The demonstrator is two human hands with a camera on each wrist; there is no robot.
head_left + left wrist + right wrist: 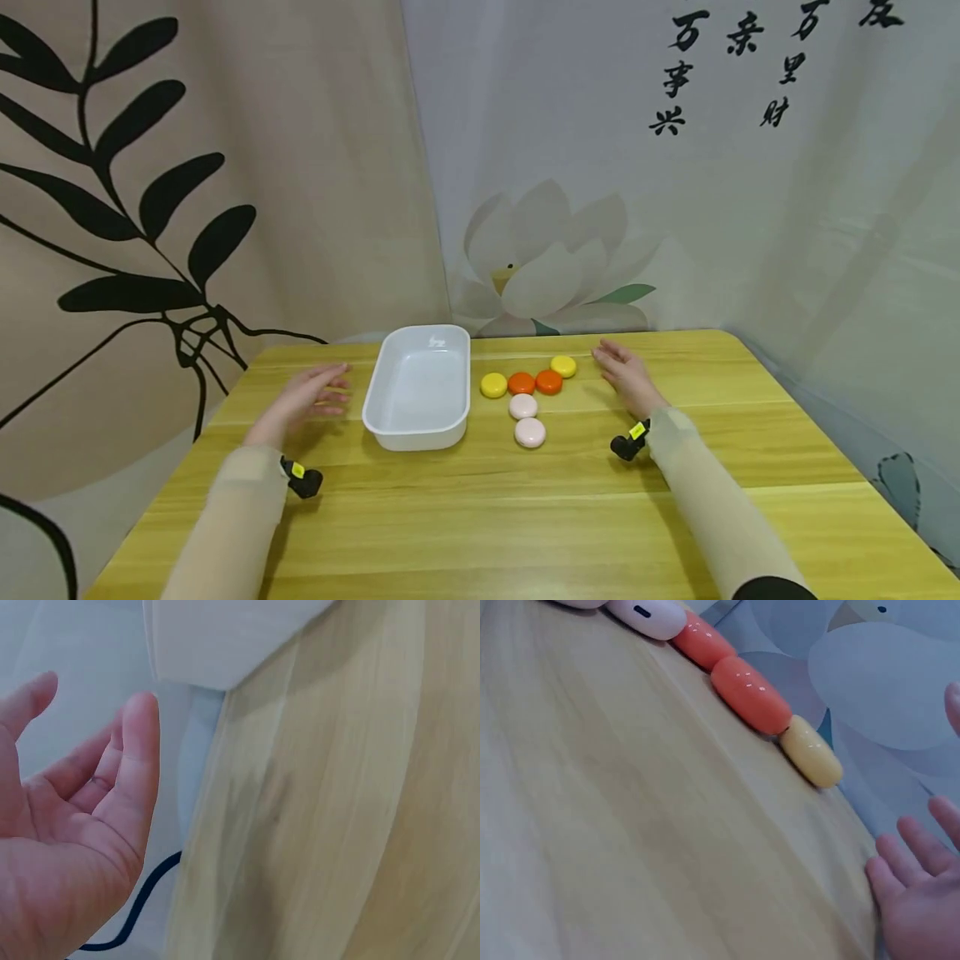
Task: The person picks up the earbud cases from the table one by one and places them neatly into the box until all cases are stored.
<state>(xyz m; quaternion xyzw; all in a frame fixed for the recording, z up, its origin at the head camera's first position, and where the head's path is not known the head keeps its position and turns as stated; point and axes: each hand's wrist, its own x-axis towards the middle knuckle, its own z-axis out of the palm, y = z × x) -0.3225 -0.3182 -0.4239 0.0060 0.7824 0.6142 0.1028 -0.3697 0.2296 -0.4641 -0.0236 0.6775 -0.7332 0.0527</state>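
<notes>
My left hand (307, 398) hovers left of a white rectangular tub (416, 442), its fingers relaxed and holding nothing. In the left wrist view that hand (82, 817) shows a bare palm, with a corner of the tub (217, 645) beyond. My right hand (628, 379) is held with loose fingers to the right of several round, glossy discs, touching none. Nearest to it is a yellow disc (563, 366), beside an orange disc (549, 382). Another orange disc (521, 383), a second yellow disc (493, 385) and two pale pink discs (530, 432) lie toward the tub.
All of it stands on a wooden table (480, 525), whose back edge meets a printed curtain (337, 167) with leaves, a lotus and writing. Each wrist carries a small black camera (303, 481). One pink disc (649, 616) has a dark slot in its side.
</notes>
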